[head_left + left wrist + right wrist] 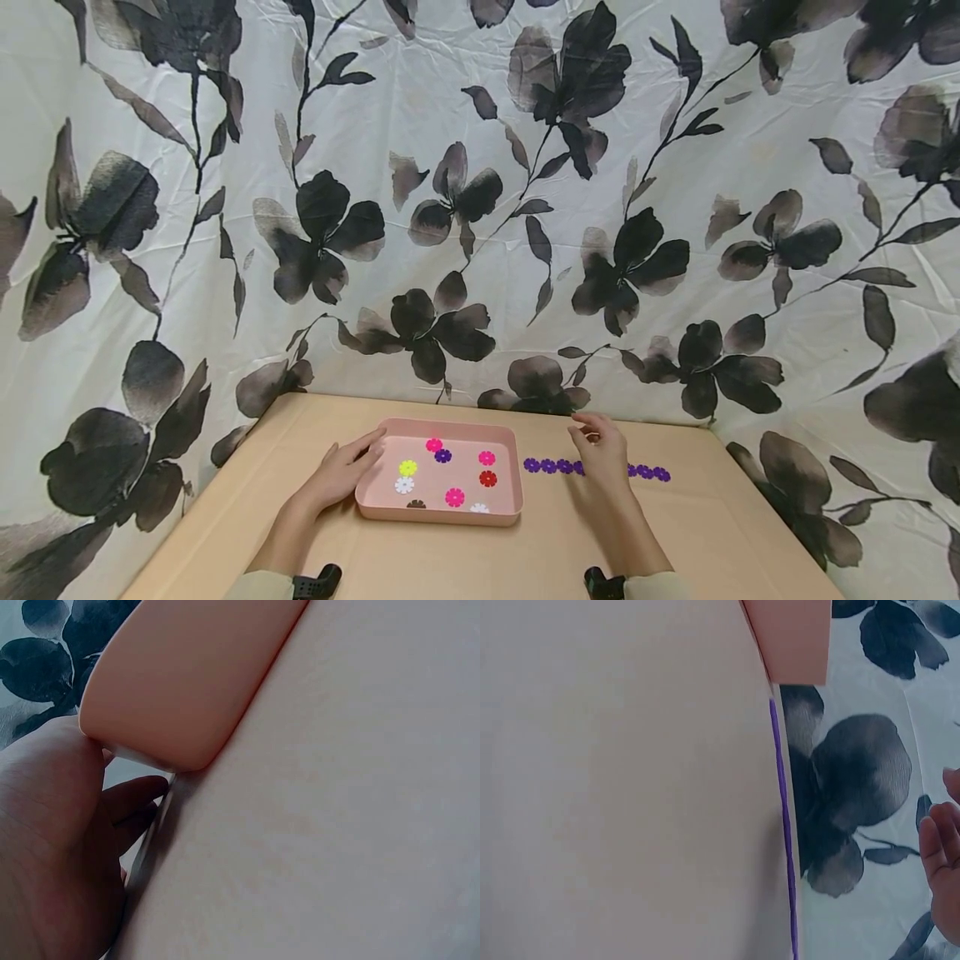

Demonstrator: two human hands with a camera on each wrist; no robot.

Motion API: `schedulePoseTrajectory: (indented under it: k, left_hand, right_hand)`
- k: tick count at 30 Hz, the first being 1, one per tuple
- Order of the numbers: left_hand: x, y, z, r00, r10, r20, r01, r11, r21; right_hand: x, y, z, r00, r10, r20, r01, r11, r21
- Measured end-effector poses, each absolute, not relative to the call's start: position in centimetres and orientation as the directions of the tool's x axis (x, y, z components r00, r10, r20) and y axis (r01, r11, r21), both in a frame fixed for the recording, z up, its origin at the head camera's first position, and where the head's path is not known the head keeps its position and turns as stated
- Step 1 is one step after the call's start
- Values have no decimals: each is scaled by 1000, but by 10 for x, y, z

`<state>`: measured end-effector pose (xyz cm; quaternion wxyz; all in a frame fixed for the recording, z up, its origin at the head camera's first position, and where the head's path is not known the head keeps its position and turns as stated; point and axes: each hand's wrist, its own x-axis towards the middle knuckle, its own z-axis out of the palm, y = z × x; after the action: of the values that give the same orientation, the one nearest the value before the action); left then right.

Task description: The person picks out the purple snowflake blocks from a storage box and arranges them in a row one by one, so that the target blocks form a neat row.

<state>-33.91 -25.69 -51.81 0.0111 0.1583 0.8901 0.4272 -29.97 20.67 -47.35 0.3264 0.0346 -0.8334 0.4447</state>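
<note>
Left hand (pixel 345 471) grip relaxed on tray (pixel 450 513) edge — right hand (pixel 602 454) loosely curled, seemingly empty, over purple row (pixel 551 467).

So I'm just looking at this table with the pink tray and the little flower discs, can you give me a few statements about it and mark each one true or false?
1. The left hand rests on the left edge of the pink tray. True.
2. The purple discs lie in a row on the table, right of the tray. True.
3. All discs in the tray are purple. False: there are yellow, red, pink, white and purple ones.
4. The right hand reaches into the tray. False: it is over the purple row, outside the tray.
5. The wall behind is plain white. False: a cloth with dark flowers hangs there.
</note>
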Motion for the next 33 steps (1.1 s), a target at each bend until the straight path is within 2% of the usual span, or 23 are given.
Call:
schedulePoseTrajectory:
  k: [11,23,33]
  left_hand:
    - [-340,-258,-518,-948,294,120,280,596,753]
    - [-340,-257,-518,-948,296,117,279,592,756]
    - [-340,-257,-518,-950,292,114,273,590,760]
  right_hand:
    - [-308,162,-474,-769,144,623,-462,549,-697]
    - [-307,111,-475,-872,89,481,-387,476,-790]
    - [-307,68,-488,-877,-63,476,-441,497,-747]
